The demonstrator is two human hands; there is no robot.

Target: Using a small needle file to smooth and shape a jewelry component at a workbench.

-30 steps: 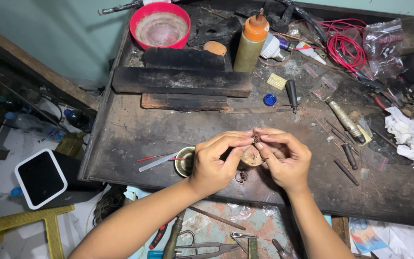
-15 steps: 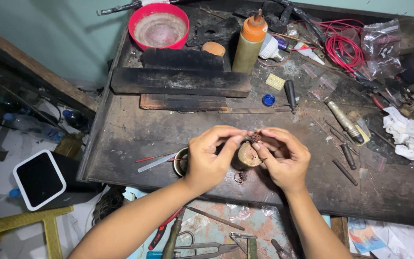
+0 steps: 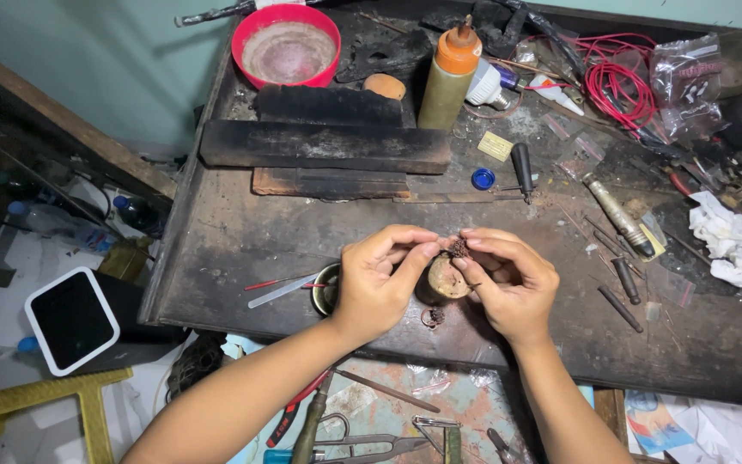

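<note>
Dark, scorched metal covers the one workbench [image 3: 234,249], and above its front edge two hands meet. Left hand [image 3: 377,279] and right hand [image 3: 508,283] both pinch one small dark ornament [image 3: 457,247] between their fingertips, held over one round tan block [image 3: 447,277]. One small ring piece [image 3: 432,317] lies just below. Farther back stand one red bowl [image 3: 286,45], one orange-capped bottle [image 3: 448,76] and three charred blocks [image 3: 324,144]; one blue cap [image 3: 483,179] lies beside them.

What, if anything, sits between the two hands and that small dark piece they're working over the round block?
Nothing visible does. The left hand and right hand already pinch the small dark piece between their fingertips, directly above the round block. No tool or clutter lies between them.
</note>
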